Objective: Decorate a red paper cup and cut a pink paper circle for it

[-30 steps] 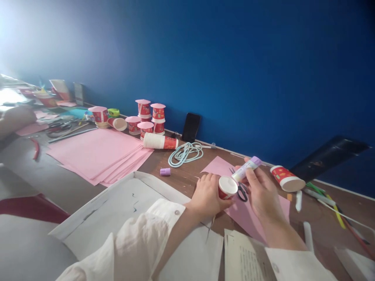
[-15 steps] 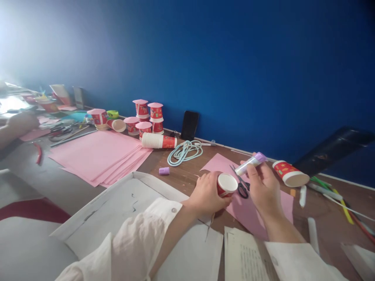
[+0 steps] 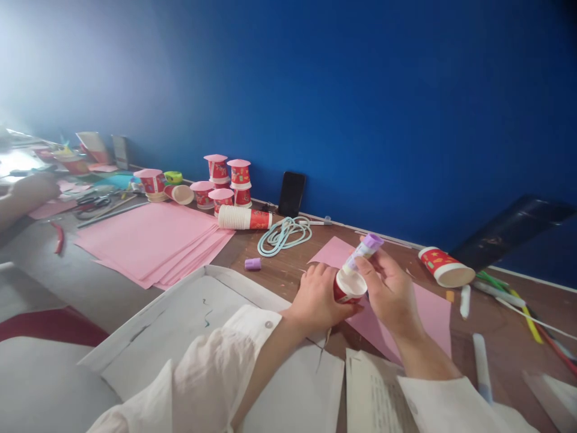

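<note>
My left hand point(image 3: 319, 299) is wrapped round a red paper cup point(image 3: 346, 293), whose white round end faces up. In my right hand point(image 3: 391, 288) is a glue stick point(image 3: 360, 254) with a purple base, tilted so that its lower end meets the cup's white end at the far edge. Beneath both hands lies a pink paper sheet point(image 3: 428, 307) on the brown table. The scissors on that sheet are now hidden behind my right hand and the cup. A purple cap point(image 3: 253, 263) rests on the table to the left.
Several red cups with pink discs on top point(image 3: 216, 168) stand by the blue wall. Nearby are pink sheets point(image 3: 144, 240), nested cups point(image 3: 243, 218), a pale blue cord point(image 3: 283, 236) and a phone point(image 3: 292, 193). Another person's hand point(image 3: 33, 193) is at far left. A cup point(image 3: 444, 267) lies right.
My right hand has moved left and down with the glue stick, bringing its end onto the cup. My left hand keeps its hold on the cup.
</note>
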`<state>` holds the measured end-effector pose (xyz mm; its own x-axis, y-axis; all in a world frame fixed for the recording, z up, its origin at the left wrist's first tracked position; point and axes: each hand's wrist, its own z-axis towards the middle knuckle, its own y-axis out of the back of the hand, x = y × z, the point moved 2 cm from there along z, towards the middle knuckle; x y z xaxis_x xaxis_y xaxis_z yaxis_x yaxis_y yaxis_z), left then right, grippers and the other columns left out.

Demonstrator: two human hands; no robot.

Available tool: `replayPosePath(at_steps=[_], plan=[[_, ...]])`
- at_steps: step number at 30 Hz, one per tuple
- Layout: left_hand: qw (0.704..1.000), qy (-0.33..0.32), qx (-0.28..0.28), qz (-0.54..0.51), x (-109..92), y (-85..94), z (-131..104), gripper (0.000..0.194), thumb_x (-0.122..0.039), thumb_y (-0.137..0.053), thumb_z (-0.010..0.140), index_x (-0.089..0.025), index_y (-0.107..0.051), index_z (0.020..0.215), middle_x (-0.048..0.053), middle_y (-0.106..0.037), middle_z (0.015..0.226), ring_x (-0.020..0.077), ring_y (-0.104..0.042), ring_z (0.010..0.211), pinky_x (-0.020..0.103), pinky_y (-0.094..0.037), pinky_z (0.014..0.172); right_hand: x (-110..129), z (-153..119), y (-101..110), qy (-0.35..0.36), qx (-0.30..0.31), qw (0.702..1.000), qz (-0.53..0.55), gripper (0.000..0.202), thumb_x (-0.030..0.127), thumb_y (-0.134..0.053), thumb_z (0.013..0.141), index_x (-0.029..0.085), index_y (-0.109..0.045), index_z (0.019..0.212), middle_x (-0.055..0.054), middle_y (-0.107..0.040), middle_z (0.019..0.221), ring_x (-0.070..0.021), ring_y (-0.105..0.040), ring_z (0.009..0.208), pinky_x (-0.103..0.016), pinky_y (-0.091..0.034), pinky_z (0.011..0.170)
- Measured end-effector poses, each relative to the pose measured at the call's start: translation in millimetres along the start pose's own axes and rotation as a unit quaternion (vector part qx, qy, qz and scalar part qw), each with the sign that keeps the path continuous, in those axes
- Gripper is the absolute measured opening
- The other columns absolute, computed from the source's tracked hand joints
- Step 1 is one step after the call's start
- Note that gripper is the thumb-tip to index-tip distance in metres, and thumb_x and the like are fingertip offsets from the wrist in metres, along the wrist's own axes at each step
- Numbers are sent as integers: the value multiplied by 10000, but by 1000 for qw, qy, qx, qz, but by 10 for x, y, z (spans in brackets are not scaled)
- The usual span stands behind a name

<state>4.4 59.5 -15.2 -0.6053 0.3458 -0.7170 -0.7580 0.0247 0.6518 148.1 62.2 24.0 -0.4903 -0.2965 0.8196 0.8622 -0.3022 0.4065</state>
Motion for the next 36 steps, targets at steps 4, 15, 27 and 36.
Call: replayPosePath(at_steps=[4,15,27,36], plan=[[1000,1,-4,3,-9,3,6,396,-514,-739,686,-226,-533,865,74,-591,1045,295,-530,1047,460,-444,915,21,-6,22,30,-31,995,-85,442,540,-584,868,227,-693,1159,-84,-738,967,-272,-677,906,-421,-512,823],[1000,-13,2,5,-11,6,5,397,-499,-717,693,-222,-530,907,72,-636,991,287,-565,986,426,-463,860,47,-84,43,24,-92,995,-3,442,489,-640,868,242,-662,1235,-85,-741,1140,-278,-693,1028,-462,-505,941],[999,3,36,7,-2,35,9,408,-502,-697,707,-217,-550,959,82,-654,965,300,-589,970,418,-470,844,106,-188,-49,106,-13,990,-94,339,491,-577,901,256,-683,1121,-72,-734,1110,-285,-671,1066,-426,-507,903],[999,1,34,6,8,24,20,410,-513,-678,720,-220,-552,977,84,-651,997,298,-576,987,405,-477,816,104,-200,12,122,-60,984,-118,361,456,-540,916,210,-653,1156,-116,-722,1098,-295,-664,1039,-475,-500,912]])
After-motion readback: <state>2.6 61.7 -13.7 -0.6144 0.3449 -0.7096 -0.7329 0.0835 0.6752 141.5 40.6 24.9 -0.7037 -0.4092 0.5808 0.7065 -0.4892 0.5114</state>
